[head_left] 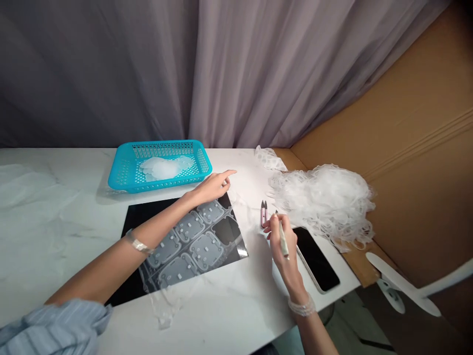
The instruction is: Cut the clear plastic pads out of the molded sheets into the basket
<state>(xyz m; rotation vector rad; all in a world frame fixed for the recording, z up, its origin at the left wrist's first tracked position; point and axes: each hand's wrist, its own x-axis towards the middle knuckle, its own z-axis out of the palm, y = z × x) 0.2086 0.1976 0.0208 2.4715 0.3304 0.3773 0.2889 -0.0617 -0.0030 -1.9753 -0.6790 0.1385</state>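
The left hand (211,189) was open, fingers extended, just over the clear sheet (195,246) on the black mat (136,217). The right hand (284,241) pinched one white pen (283,239), beside one pair of snips (263,214), one phone (316,259) and a pile of clear trimmings (321,204). One blue basket (121,177) sat behind.

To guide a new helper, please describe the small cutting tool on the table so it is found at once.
Right of the glossy black sheet on the white marble-look table, find the right hand. Just beyond it lie small pink-handled thread snips, the only blades, next to a white tangled plastic heap.
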